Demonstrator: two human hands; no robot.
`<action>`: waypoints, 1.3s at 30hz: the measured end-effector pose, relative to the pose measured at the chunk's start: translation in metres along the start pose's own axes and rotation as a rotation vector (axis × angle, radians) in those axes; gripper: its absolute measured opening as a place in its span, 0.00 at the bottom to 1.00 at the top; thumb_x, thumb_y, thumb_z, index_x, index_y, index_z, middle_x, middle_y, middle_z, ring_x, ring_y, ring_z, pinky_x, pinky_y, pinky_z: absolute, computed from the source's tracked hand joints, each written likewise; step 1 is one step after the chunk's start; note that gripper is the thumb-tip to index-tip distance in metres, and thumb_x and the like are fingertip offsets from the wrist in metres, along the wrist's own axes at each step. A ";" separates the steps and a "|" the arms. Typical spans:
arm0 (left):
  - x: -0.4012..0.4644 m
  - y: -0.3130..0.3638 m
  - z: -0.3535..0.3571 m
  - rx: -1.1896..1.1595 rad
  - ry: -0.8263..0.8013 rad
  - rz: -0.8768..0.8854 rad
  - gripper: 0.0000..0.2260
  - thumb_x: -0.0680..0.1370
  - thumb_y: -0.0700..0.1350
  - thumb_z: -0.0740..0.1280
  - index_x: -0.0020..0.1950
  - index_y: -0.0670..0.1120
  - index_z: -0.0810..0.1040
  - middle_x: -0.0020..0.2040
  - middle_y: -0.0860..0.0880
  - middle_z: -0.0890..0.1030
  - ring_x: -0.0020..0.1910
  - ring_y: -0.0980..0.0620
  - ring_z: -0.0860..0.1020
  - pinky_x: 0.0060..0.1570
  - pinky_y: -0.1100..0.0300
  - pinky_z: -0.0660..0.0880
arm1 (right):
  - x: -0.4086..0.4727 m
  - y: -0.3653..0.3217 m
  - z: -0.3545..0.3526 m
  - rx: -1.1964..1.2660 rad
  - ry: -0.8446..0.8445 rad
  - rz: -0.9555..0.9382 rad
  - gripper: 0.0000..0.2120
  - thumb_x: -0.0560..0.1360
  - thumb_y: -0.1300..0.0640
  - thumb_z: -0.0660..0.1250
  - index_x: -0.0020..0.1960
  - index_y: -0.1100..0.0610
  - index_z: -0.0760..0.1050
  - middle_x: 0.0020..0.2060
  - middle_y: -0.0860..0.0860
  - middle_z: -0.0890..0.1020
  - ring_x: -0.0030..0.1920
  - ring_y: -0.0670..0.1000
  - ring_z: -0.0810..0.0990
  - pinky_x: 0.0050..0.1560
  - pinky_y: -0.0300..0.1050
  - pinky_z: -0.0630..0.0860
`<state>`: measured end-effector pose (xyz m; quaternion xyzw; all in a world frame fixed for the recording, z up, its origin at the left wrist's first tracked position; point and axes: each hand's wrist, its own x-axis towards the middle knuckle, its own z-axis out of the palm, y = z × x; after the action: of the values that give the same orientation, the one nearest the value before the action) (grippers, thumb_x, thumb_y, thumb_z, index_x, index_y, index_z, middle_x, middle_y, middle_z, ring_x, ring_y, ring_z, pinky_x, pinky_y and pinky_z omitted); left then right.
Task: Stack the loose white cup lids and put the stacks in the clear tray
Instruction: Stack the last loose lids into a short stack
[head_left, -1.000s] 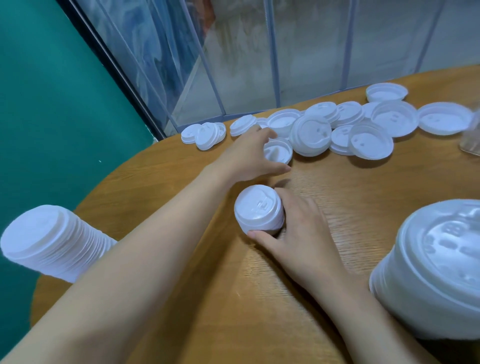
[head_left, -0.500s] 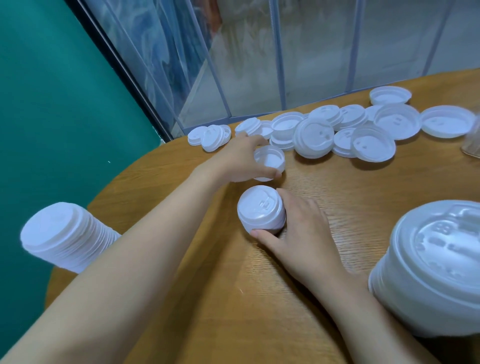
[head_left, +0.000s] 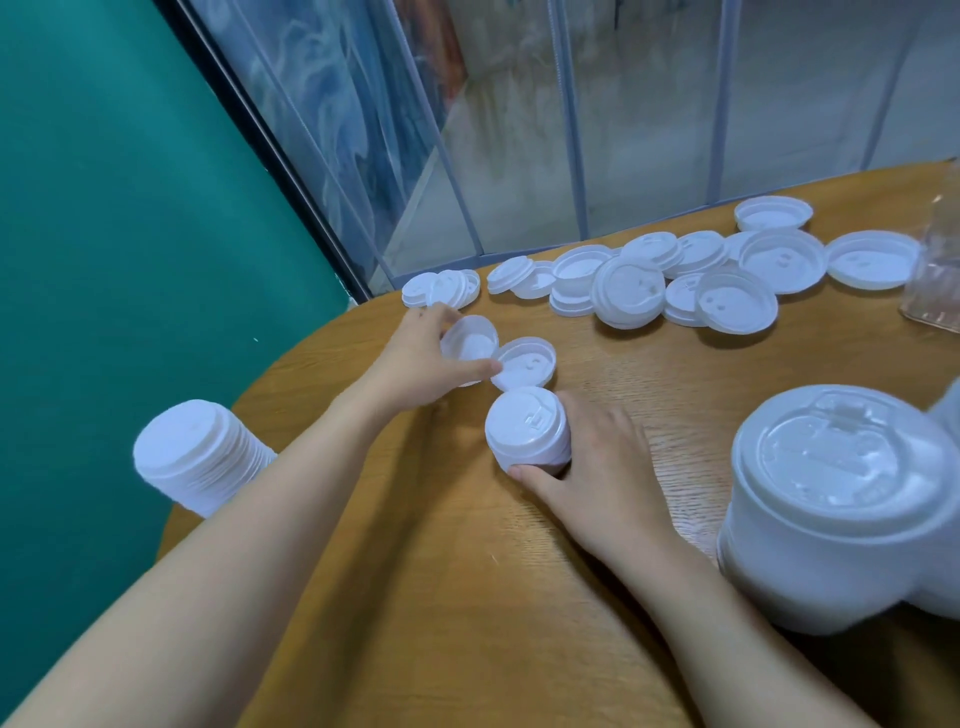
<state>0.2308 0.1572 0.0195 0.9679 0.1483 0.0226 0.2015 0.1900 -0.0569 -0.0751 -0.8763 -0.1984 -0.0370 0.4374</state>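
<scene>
A: Where are the lids being stacked?

B: A short stack (head_left: 527, 428) stands upright on the wooden table (head_left: 441, 597), near the middle. The right hand (head_left: 597, 467) grasps it, thumb at its near side and fingers curled round its right side.

A: And the left hand?

B: The left hand (head_left: 421, 358) grips a single lid (head_left: 467, 343), tilted with its hollow side showing, just beyond and to the left of the short stack. A second lid (head_left: 524, 361) sits right beside it, touching or overlapping it; I cannot tell whether the fingers hold that one too.

A: The rest of the lids?

B: The loose lids (head_left: 675, 280) lie scattered along the far edge of the table, some overlapping, a few leaning on each other. A tall stack (head_left: 831, 499) stands at the near right, and another stack (head_left: 197, 457) lies at the left edge of the table.

A: The tray?

B: A clear container (head_left: 935, 280) shows at the far right edge, cut off by the frame, just beside the rightmost loose lid.
</scene>
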 end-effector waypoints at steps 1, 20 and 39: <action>-0.007 0.000 -0.003 -0.063 0.034 0.001 0.36 0.67 0.63 0.80 0.69 0.55 0.71 0.65 0.54 0.74 0.58 0.53 0.77 0.56 0.53 0.81 | -0.002 0.000 -0.001 -0.004 -0.005 0.001 0.32 0.68 0.36 0.76 0.67 0.45 0.70 0.57 0.41 0.78 0.59 0.50 0.71 0.63 0.50 0.66; -0.108 -0.014 0.036 -0.603 -0.092 0.140 0.30 0.70 0.46 0.82 0.70 0.53 0.75 0.64 0.57 0.82 0.66 0.59 0.79 0.69 0.54 0.74 | -0.023 -0.004 0.001 0.025 0.014 -0.011 0.28 0.67 0.34 0.75 0.62 0.43 0.72 0.49 0.38 0.77 0.56 0.47 0.70 0.57 0.45 0.60; -0.034 0.008 0.012 -0.172 -0.081 0.112 0.28 0.78 0.62 0.71 0.75 0.54 0.71 0.70 0.58 0.75 0.65 0.59 0.75 0.65 0.58 0.74 | -0.021 -0.002 0.001 -0.016 -0.001 -0.027 0.29 0.66 0.35 0.76 0.63 0.42 0.72 0.53 0.37 0.78 0.59 0.46 0.69 0.57 0.41 0.56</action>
<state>0.2017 0.1360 0.0124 0.9540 0.0834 0.0071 0.2879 0.1699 -0.0613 -0.0794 -0.8771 -0.2101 -0.0439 0.4298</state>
